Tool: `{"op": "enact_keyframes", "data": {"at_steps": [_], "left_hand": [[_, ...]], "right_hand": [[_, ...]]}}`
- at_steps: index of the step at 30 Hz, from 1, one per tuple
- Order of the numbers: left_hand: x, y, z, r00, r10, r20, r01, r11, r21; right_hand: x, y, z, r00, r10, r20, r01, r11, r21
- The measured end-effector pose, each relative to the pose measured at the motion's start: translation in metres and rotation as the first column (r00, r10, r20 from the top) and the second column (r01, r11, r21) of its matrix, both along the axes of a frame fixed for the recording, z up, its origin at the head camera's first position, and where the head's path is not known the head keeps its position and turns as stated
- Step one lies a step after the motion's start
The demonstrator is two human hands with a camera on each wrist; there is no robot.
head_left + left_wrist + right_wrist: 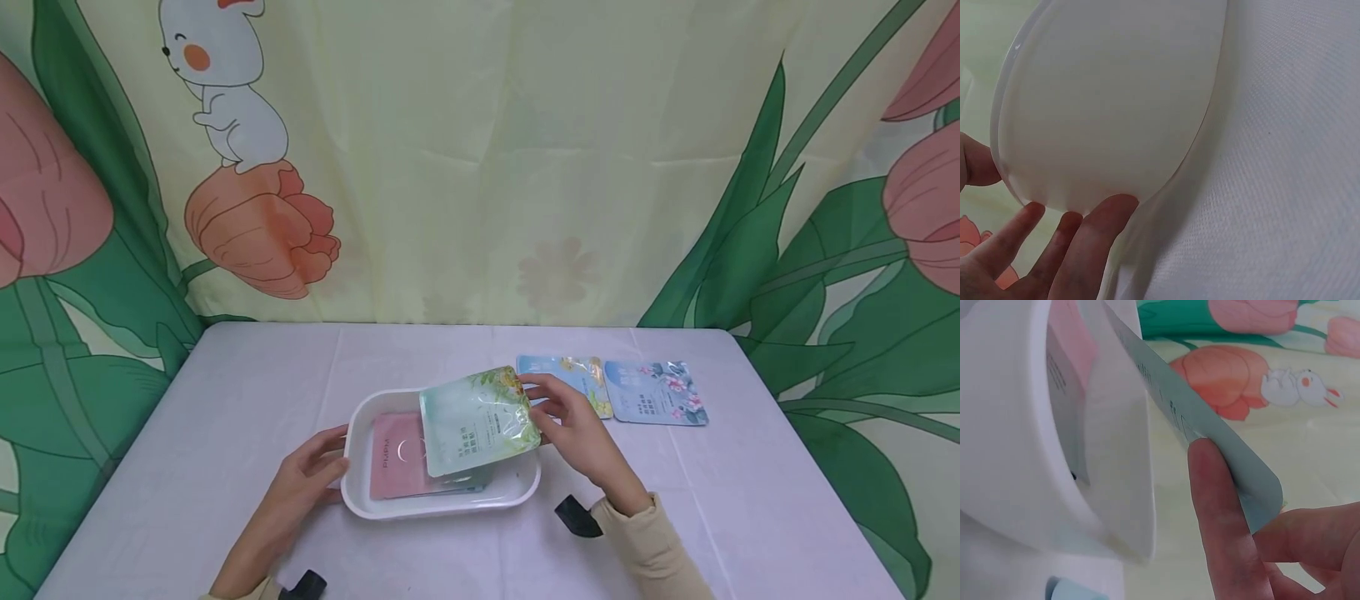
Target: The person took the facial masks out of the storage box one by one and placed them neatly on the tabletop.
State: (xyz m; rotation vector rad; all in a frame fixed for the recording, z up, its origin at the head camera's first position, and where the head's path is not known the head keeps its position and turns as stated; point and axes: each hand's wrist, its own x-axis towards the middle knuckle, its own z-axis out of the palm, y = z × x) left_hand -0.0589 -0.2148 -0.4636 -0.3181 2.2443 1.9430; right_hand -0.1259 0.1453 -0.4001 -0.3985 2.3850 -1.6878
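My right hand (568,429) pinches the right edge of a pale green sheet mask packet (476,425), which is tilted over the white tray (442,512). In the right wrist view, one finger (1219,506) presses along the flat side of this packet (1229,447). Fingers and thumb of my left hand (303,475) grip the tray's left end. From the left wrist, those fingertips show against the outer wall (1110,125) of the tray. Inside it lies a pink packet (396,454), partly covered by the green one, with the edge of another packet beneath.
Two blue packets lie behind my right hand: one with yellow flowers (558,367), partly hidden by the fingers, and one with pink flowers (652,393). A white cloth covers the table (262,367). Behind hangs a printed curtain (465,167).
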Motion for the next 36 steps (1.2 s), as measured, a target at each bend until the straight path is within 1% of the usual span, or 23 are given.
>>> {"op": "enact_keyframes", "data": {"at_steps": [4,8,17,27,31,36], "left_hand": [[0.0,0.0,0.001,1.0,0.0,0.006,0.0,1.0,-0.021],[0.001,0.0,0.002,1.0,0.007,0.01,-0.007,1.0,-0.028],[0.0,0.0,0.003,0.999,0.025,0.023,-0.024,0.999,-0.035],[-0.001,0.0,0.003,0.999,0.033,0.026,-0.032,0.999,-0.042],[-0.001,0.0,0.002,0.999,0.035,0.037,-0.033,0.998,-0.051],[-0.001,-0.001,0.001,0.999,0.031,0.036,-0.029,0.999,-0.041]], "right_hand": [[-0.003,0.009,0.0,1.0,-0.006,0.004,0.006,1.0,-0.017],[-0.005,0.018,0.002,1.0,-0.029,0.013,0.029,0.999,-0.019],[-0.005,0.036,0.005,0.996,-0.086,0.03,0.086,0.996,0.003],[-0.005,0.053,0.008,0.994,-0.111,0.015,0.11,0.993,0.029],[-0.006,0.059,0.01,0.993,-0.114,0.019,0.113,0.993,0.028],[-0.006,0.064,0.011,0.992,-0.125,0.024,0.124,0.992,0.036]]}}
